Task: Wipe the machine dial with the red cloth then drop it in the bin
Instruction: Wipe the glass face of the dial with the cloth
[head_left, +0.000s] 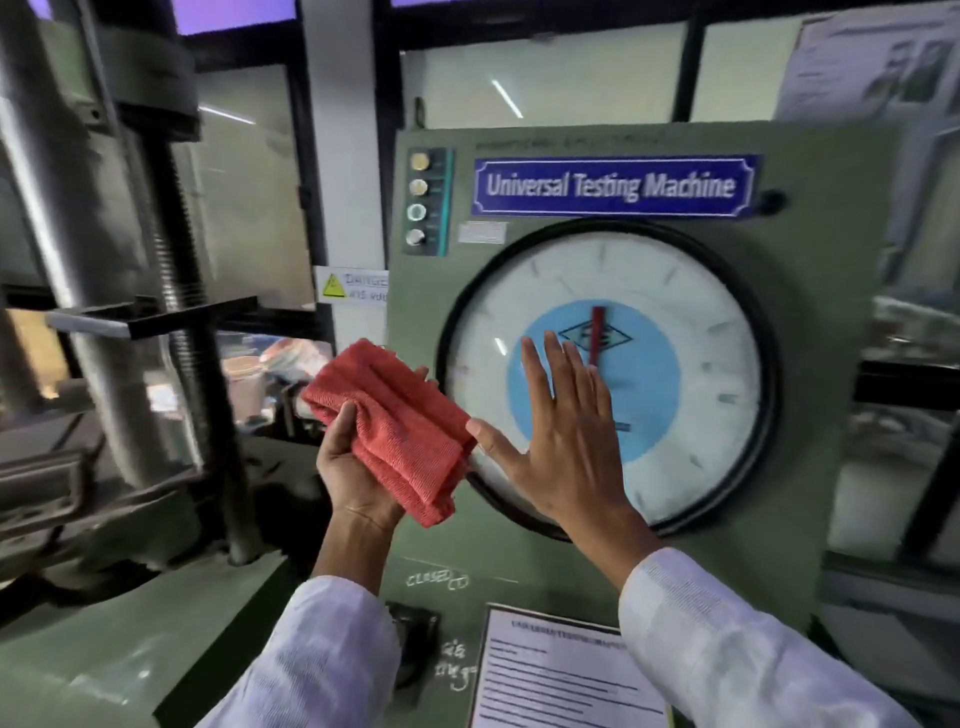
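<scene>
Head view looks down two white sleeves at a green console labelled Universal Testing Machine, with its large round dial (670, 332) straight ahead. The left hand (358, 462) is cupped palm-up around a folded red cloth (395, 421), thumb pressed over the near-left edge and fingertips just showing past the far side, so the cloth is gripped, not loose. The cloth lies as a long folded pad whose long axis runs from upper left to lower right, its lower right corner almost meeting the thumb of the right hand (561, 431). That right hand is spread wide and flat with nothing in it, fingers pointing up and overlapping the dial's blue centre near the red pointer (597, 332); whether the palm touches the glass cannot be told. The cloth sits left of the dial, level with its lower half and overlapping only the black rim, so the dial lies up and to the right of the cloth-bearing hand. Judging by this, wiping has not begun: either the left hand must sweep rightward onto the glass, or the cloth passes to the right hand, which is already nearer the dial face. No bin is visible. A laminated instruction sheet (561, 675) hangs below the dial.
</scene>
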